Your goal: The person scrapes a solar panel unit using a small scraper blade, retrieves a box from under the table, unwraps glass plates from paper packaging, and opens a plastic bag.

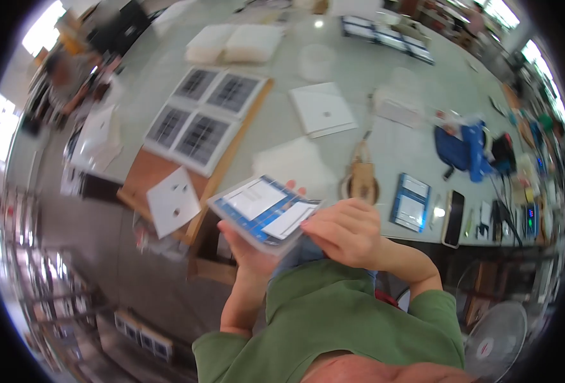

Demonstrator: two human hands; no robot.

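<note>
In the head view, a flat blue-and-white panel (260, 207) with white rectangles on its face lies tilted across my left hand (250, 252). The thumb wraps its near left edge, and fingertips show beyond the far edge. My right hand (349, 233) is closed at the panel's right edge, its thumb and finger pinched there by a white rectangle. Whether they grip the panel itself or a thin layer on it is too blurred to tell. A similar blue-and-white panel (411, 203) lies on the table to the right.
On the table (282, 115) are a wooden board (145, 172) with dark-printed sheets (206, 115), a loose white sheet (173, 201), white pads (323, 108), a brown tool (361, 180), a phone (453, 218) and blue pouches (464, 150). Another person (72, 83) sits at far left. A fan (496, 341) stands behind right.
</note>
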